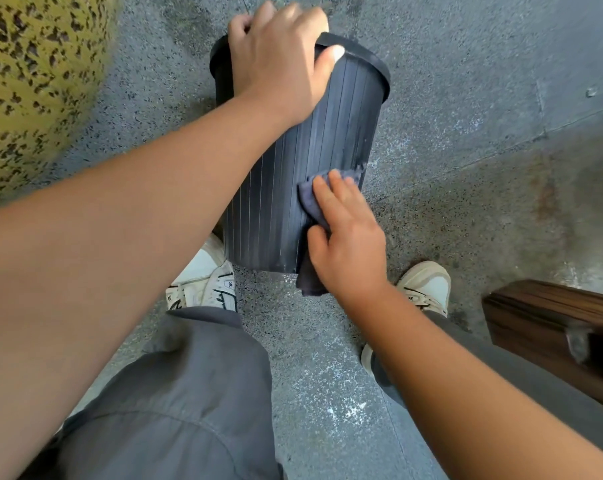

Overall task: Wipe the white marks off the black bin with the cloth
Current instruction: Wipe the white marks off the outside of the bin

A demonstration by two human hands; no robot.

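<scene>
At the far left stands a rounded yellow object [33, 81] speckled with dark pits. Next to it, on the grey speckled floor [466, 168], the black bin [293, 174] lies tipped, its ribbed side up and its rim away from the person. The left hand [279, 64] is clamped over that rim, thumb pressed on the side wall. Below are grey trousers [175, 393] and a white shoe [206, 282] touching the bin's base. Further right, the right hand [348, 240] is closed on a dark cloth [312, 216], pressing it flat against the bin's lower right side, where faint white marks [360, 167] show. Another shoe [428, 285] follows, then a brown wooden box [549, 323] at the right edge.
</scene>
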